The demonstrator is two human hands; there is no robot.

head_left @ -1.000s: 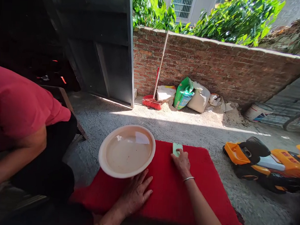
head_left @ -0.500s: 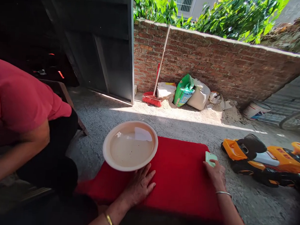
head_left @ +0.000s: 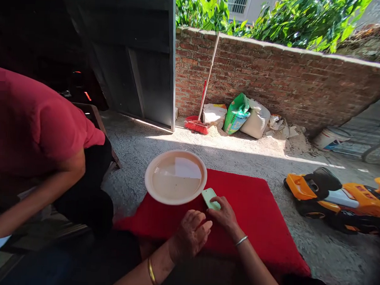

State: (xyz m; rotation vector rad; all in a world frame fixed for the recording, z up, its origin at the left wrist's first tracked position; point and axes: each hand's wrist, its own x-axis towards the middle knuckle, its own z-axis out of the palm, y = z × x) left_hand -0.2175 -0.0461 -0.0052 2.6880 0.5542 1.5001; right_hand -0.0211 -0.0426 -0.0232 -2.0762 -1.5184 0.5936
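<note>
A wide pale basin (head_left: pixel 148 180) with water in it stands on the left part of a red-covered table (head_left: pixel 255 228). My right hand (head_left: pixel 224 213) grips a pale green, shallow rectangular dish (head_left: pixel 208 195) between thumb and fingers, just right of the basin's rim. The dish is tilted, and its exact kind is unclear. Below the basin, my left hand (head_left: pixel 191 234) is raised near the table's front edge. Its fingers are loosely bent and apart, with nothing seen in them.
Another person in a pink shirt (head_left: pixel 56 125) bends forward at the left. A dark metal door (head_left: pixel 139 66) stands behind. Beyond lie a red broom (head_left: pixel 197 125), a green sack (head_left: pixel 236 115) and a brick wall (head_left: pixel 273 74). An orange toy vehicle (head_left: pixel 359 198) is at the right.
My right hand has brought the green dish leftwards from the table's right edge to beside the basin. My left hand has lifted from the cloth by the basin, its fingers now bent.
</note>
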